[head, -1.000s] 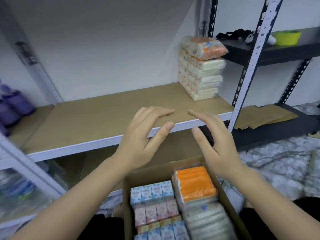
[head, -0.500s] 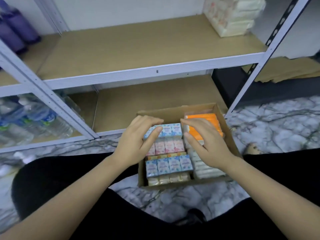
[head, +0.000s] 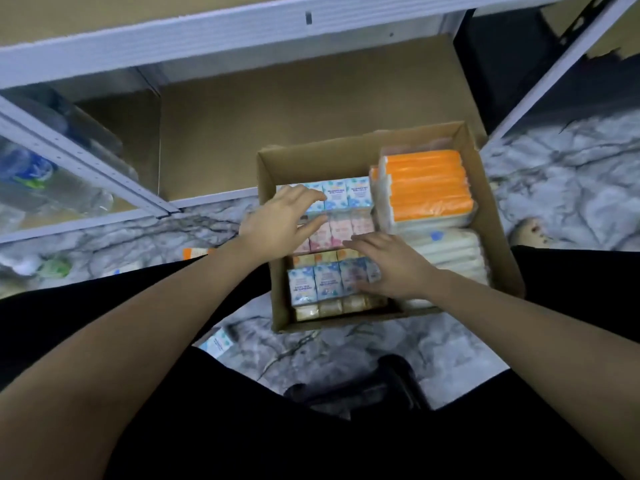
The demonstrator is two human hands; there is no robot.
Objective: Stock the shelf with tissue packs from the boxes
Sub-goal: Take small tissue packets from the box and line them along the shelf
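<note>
A grey shelf (head: 221,32) spans the far side, bottles (head: 31,178) on its lower left level. Near it on the marble floor (head: 571,188) sits an open box (head: 498,216), packed with tissue packs: an orange pack (head: 429,185) far right, small blue packs (head: 346,194) at left. Both hands are inside the box, fingers extended and gripping nothing: the left hand (head: 280,220) over the far blue and pink packs (head: 341,230), the right hand (head: 391,265) on the near blue ones.

- Open cardboard box (head: 498,216) mid-frame on marble floor (head: 571,188), packed with tissue packs (head: 427,185).
- Left hand (head: 280,221) and right hand (head: 393,265) reaching in, fingers spread over small packs (head: 327,284).
- Shelf rail (head: 207,36) along the top.
</note>
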